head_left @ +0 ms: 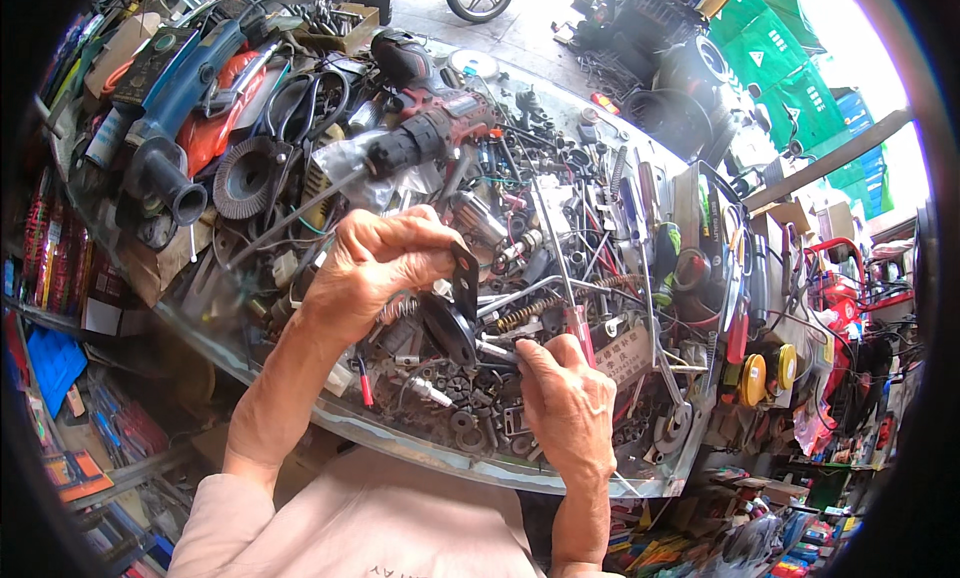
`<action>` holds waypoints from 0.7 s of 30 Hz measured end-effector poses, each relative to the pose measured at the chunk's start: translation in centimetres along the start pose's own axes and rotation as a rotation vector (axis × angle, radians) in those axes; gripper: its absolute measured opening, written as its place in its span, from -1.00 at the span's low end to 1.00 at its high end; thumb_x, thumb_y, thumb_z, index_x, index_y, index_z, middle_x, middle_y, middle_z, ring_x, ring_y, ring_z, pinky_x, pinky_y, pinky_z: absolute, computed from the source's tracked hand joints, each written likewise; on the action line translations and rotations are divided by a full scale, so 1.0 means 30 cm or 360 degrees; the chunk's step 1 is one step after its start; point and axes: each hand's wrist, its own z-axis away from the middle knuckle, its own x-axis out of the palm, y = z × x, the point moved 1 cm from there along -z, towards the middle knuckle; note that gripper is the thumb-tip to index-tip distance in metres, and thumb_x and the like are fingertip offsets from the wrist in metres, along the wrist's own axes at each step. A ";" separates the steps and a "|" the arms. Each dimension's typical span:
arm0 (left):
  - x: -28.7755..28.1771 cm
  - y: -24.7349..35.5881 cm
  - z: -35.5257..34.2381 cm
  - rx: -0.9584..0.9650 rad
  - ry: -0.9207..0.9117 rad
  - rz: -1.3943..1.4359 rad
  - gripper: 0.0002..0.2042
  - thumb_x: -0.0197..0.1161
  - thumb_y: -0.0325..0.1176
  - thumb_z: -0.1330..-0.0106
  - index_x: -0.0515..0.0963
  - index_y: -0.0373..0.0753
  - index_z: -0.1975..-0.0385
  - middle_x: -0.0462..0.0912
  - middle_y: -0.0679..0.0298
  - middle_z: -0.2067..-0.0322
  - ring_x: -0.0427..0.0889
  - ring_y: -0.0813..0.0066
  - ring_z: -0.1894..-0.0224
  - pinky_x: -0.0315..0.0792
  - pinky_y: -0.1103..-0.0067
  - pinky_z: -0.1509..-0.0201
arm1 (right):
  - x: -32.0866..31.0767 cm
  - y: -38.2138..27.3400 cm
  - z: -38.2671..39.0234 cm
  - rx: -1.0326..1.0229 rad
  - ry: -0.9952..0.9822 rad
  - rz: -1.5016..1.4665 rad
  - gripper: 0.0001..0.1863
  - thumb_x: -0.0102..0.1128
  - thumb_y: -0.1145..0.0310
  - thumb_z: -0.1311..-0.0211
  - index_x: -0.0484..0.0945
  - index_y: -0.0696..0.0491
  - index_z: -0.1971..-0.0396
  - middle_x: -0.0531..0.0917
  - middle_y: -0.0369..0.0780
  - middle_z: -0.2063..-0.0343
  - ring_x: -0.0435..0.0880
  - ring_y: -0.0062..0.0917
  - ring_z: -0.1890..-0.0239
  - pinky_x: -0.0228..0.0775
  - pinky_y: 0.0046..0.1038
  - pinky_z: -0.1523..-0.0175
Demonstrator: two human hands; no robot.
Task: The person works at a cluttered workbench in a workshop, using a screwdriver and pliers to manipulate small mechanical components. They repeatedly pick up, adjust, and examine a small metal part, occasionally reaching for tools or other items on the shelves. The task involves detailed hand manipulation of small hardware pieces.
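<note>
My left hand (375,263) pinches a flat black plate (466,281) with a small hole between thumb and fingers, above the cluttered bench. Just below the plate sits a black rounded part (447,330); whether the two are joined I cannot tell. To the right, my right hand (568,403) is closed with thumb and forefinger around the end of a short silver metal rod (497,351). The rod's other end points left at the black rounded part. Behind this hand, a red-handled screwdriver (579,335) lies among the metal parts.
A red and black power drill (430,128) lies at the back. Left of it are large black-handled scissors (305,103) and a blue angle grinder (190,88). Springs, bolts and small parts cover the bench; its glass edge (420,440) curves before me. Tape rolls (753,380) hang at right.
</note>
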 end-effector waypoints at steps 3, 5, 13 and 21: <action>0.017 0.004 0.003 -0.0081 -0.0099 -0.0057 -0.84 0.29 -0.62 -0.21 0.65 -0.41 0.22 0.55 0.36 0.36 0.51 0.67 0.30 0.37 0.74 0.25 | 0.008 -0.002 -0.006 0.0085 0.0019 -0.0080 -0.83 0.27 0.48 -0.09 0.54 0.08 0.28 0.56 -0.15 0.40 0.60 -0.18 0.44 0.41 -0.23 0.33; 0.025 -0.016 0.004 -0.0061 -0.0115 -0.0089 -0.84 0.30 -0.61 -0.21 0.65 -0.42 0.21 0.54 0.36 0.37 0.49 0.68 0.32 0.36 0.74 0.26 | 0.009 0.004 -0.007 0.0130 0.0024 -0.0129 -0.84 0.25 0.47 -0.11 0.52 0.10 0.29 0.57 -0.14 0.40 0.60 -0.15 0.41 0.40 -0.22 0.30; 0.061 -0.043 0.018 -0.0046 -0.0113 -0.0245 -0.84 0.31 -0.61 -0.20 0.66 -0.41 0.22 0.54 0.35 0.42 0.48 0.67 0.37 0.36 0.72 0.29 | -0.019 0.010 0.042 0.0363 0.0097 -0.0430 -0.88 0.17 0.43 -0.23 0.48 0.13 0.30 0.57 -0.09 0.37 0.61 -0.17 0.35 0.44 -0.23 0.28; 0.134 -0.047 0.021 0.0092 -0.0091 -0.0633 -0.85 0.29 -0.64 -0.17 0.66 -0.39 0.26 0.56 0.33 0.44 0.48 0.60 0.33 0.36 0.66 0.21 | -0.076 0.013 0.135 0.0729 0.0566 -0.1159 -0.83 0.26 0.45 -0.27 0.49 0.21 0.28 0.61 -0.27 0.53 0.55 -0.72 0.53 0.41 -0.62 0.41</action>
